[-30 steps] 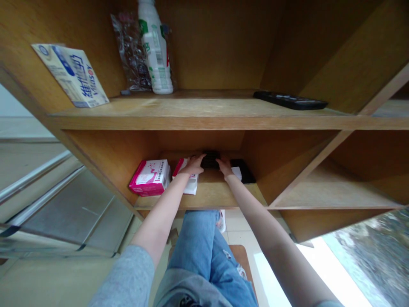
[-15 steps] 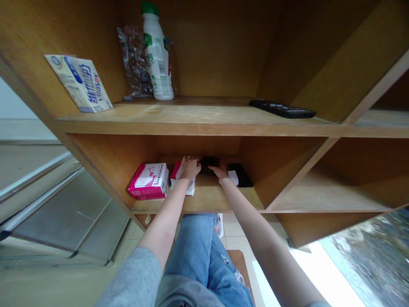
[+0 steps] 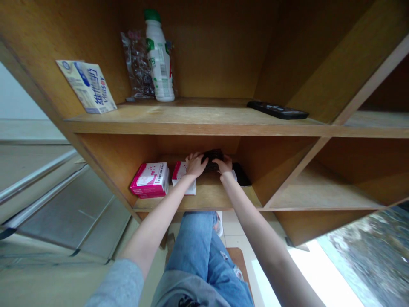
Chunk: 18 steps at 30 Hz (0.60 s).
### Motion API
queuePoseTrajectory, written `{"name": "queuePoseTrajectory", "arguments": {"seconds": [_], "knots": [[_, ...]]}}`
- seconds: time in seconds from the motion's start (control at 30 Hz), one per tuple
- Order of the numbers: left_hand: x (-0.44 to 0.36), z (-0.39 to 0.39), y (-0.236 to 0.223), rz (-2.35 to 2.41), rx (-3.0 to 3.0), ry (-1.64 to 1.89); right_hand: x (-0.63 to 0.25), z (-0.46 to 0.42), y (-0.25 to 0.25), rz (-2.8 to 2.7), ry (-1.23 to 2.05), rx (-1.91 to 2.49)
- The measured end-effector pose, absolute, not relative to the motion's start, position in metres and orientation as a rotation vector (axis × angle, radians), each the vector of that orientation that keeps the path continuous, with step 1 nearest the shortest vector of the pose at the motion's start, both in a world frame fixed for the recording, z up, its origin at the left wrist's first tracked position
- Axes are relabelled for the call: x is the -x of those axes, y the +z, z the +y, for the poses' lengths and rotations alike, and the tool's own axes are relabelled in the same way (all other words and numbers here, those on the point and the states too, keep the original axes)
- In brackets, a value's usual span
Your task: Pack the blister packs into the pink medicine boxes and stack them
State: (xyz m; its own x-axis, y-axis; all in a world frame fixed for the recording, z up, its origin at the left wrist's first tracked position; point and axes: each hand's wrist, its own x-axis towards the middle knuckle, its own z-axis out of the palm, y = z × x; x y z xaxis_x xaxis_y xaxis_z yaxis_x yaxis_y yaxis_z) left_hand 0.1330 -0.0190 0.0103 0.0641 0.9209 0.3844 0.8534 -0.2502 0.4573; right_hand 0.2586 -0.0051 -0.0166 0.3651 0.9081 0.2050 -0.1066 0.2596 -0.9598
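Observation:
In the lower compartment, my left hand (image 3: pixel 195 165) and my right hand (image 3: pixel 225 163) grip a stack of thin black items (image 3: pixel 211 158) from its two sides. The stack is dark, and its exact kind cannot be made out. My thumbs lie on the near face, and the other fingers are partly hidden behind it. Just left of my left hand lies a pink-and-white box (image 3: pixel 179 170), partly covered by my wrist. A flat black item (image 3: pixel 242 175) rests to the right of my right hand, with a white piece (image 3: pixel 234 175) beside it, mostly hidden by that hand.
A larger pink-and-white box (image 3: pixel 150 180) sits at the compartment's left. On the shelf above (image 3: pixel 198 115) stand a Vitasoy carton (image 3: pixel 91 87), a clear plastic bag (image 3: pixel 138 64) and a green-capped white bottle (image 3: pixel 159 64); a flat black device (image 3: pixel 277 110) lies at right.
The black stack has come up and tilted between my hands. My left hand has shifted right onto it, and my right hand has moved slightly up and right. The view has shifted a little.

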Motion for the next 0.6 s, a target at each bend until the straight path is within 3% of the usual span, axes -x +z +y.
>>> {"name": "queuePoseTrajectory", "arguments": {"seconds": [0.17, 0.43, 0.6], "knots": [[-0.157, -0.067, 0.005, 1.420, -1.568, 1.607, -0.282, -0.061, 0.005, -0.810, 1.139, 0.898], [-0.159, -0.103, -0.051, 0.998, -0.982, 1.209, -0.292, -0.109, -0.043, -0.733, 1.322, 0.935], [-0.150, -0.097, -0.064, 0.963, -1.014, 1.236, -0.289, -0.098, -0.062, -0.793, 1.341, 0.971]]}}
